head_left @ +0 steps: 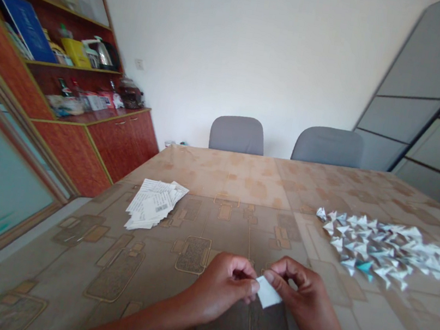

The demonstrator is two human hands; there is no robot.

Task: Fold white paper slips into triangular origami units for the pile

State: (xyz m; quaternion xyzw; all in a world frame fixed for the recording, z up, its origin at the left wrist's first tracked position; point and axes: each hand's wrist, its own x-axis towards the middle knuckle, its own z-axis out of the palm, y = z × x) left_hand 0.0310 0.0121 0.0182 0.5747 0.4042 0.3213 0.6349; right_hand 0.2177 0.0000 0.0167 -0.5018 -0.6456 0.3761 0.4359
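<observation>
A small folded piece of white paper (268, 294) is pinched between both hands, just above the near part of the table. My left hand (227, 284) grips its left corner between thumb and fingers. From the other side, my right hand (297, 284) pinches its upper edge, thumb in front. To the left lies a loose stack of printed paper slips (152, 204). On the right, several small folded paper pieces (381, 247) with pointed tips stand in rough rows, mostly white with a few greenish ones.
A patterned cloth covers the table (212, 219). Two grey chairs (238, 133) stand at its far edge. At the left back, a red-brown cabinet (120, 139) holds bottles, a kettle (103, 54) and a blue folder (28, 26). Grey panels (419, 62) rise at the right.
</observation>
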